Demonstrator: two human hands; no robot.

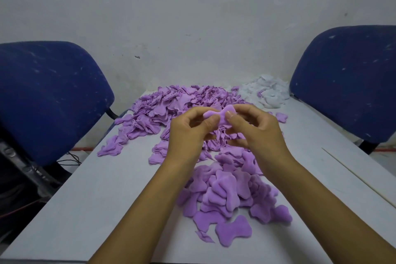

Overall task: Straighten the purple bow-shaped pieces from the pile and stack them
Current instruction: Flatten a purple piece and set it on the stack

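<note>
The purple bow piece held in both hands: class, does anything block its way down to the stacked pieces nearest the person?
Nothing visible does. The purple bow piece is pinched by the left hand and right hand above the table; the near stack lies uncovered below.

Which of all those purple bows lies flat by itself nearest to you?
The single purple bow at the near edge of the near heap. It lies flat and fully visible on the table, while the others overlap in heaps.

I pinch one soft purple bow-shaped fabric piece (218,116) between my left hand (189,133) and right hand (256,129), above the big purple pile (180,103) on the grey table (85,199). Nearer me lies a loose purple stack (227,197).
</note>
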